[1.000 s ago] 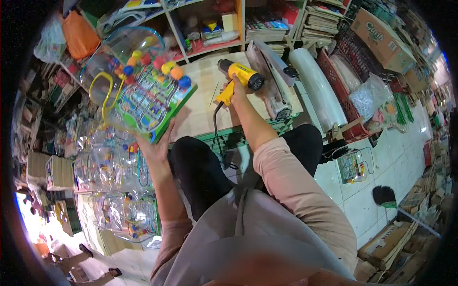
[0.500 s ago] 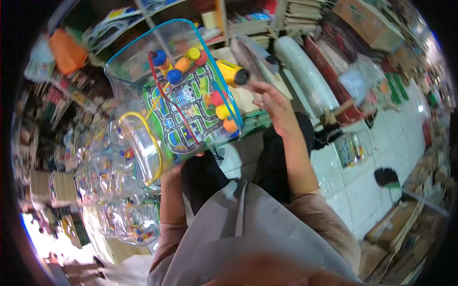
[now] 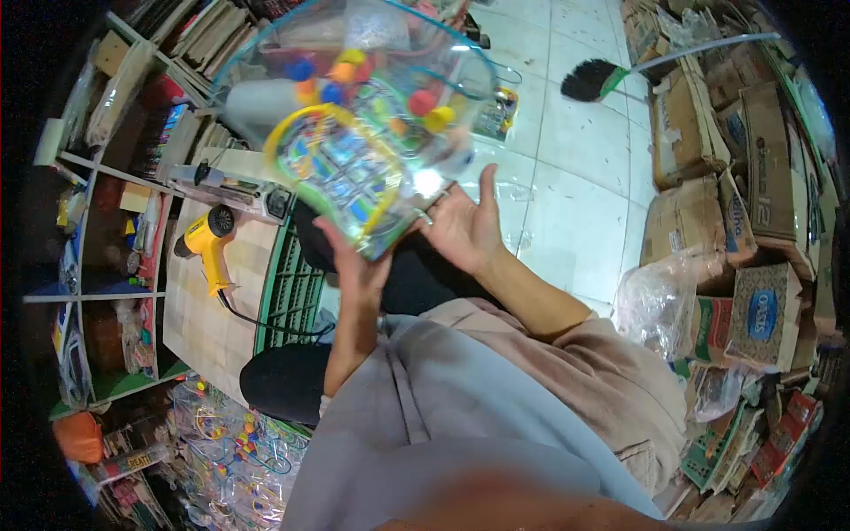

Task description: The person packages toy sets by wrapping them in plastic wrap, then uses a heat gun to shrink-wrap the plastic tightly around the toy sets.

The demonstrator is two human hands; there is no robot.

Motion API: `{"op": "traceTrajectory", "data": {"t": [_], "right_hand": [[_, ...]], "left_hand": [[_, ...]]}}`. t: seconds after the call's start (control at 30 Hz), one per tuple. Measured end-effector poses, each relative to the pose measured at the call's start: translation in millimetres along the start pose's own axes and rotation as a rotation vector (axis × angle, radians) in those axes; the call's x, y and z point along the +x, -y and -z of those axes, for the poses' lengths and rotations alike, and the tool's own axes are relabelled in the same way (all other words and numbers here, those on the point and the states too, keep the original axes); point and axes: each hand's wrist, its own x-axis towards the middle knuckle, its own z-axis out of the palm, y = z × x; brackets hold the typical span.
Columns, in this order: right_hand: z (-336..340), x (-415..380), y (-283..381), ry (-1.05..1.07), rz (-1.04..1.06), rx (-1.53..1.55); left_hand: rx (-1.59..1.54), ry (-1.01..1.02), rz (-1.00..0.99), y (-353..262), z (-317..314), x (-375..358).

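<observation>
A clear plastic bag with blue trim (image 3: 478, 57) and a yellow handle (image 3: 276, 142) is in front of me, tilted and partly blurred. Inside it is a bead maze toy with a printed road-map board (image 3: 332, 168) and coloured balls. My left hand (image 3: 354, 270) grips the bag's near lower edge, its thumb side partly hidden. Palm up at the near right corner is my right hand (image 3: 467, 226), open, thumb stretched out; its fingertips touch or pass just under the bag. A yellow heat gun (image 3: 209, 241) lies on a wooden board (image 3: 190, 305) to the left.
Several similar bagged toys (image 3: 235, 451) are piled at lower left, and another bagged toy (image 3: 498, 113) lies on the tiled floor (image 3: 567, 168). A broom (image 3: 595, 80) is at the upper right. Cardboard boxes (image 3: 686, 221) line the right side; shelves (image 3: 119, 296) stand left.
My view has turned right. The bagged toy has swung round, its yellow handle now towards me. My right hand has moved from beside the heat gun to the bag's near corner.
</observation>
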Motion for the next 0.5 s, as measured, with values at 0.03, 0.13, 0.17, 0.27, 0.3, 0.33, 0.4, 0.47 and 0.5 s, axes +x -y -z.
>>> {"op": "traceTrajectory", "data": {"t": [0.03, 0.13, 0.17, 0.27, 0.3, 0.33, 0.4, 0.47, 0.5], "right_hand": [[6.2, 6.3, 6.4, 0.020, 0.057, -0.058], [9.6, 17.7, 22.6, 0.009, 0.070, -0.066], [13.8, 21.7, 26.8, -0.025, 0.111, -0.010], [9.3, 28.3, 34.4, -0.097, 0.180, 0.011], [7.1, 31.0, 35.8, -0.141, 0.212, -0.021], [18.2, 39.0, 39.0, -0.148, 0.265, -0.031], [23.7, 48.8, 41.3, -0.095, 0.286, -0.026], [26.1, 56.1, 47.0, -0.049, 0.284, 0.039], [34.4, 58.4, 47.0, -0.050, 0.277, 0.040]], "left_hand": [[-0.053, 0.055, 0.006, 7.3, -8.3, 8.2], [-0.038, 0.095, 0.066, 26.5, -20.2, 23.3], [-0.016, 0.113, 0.071, 31.1, -22.4, 28.7], [-0.019, 0.083, 0.031, 38.5, -33.3, 39.8], [0.033, 0.029, 0.012, 39.2, -34.4, 41.4], [0.010, 0.047, 0.024, 41.3, -30.7, 44.4], [0.079, 0.112, -0.032, 38.3, -29.6, 47.0], [0.131, 0.170, -0.111, 34.4, -32.2, 44.3], [0.131, 0.164, -0.114, 28.6, -34.6, 41.7]]}}
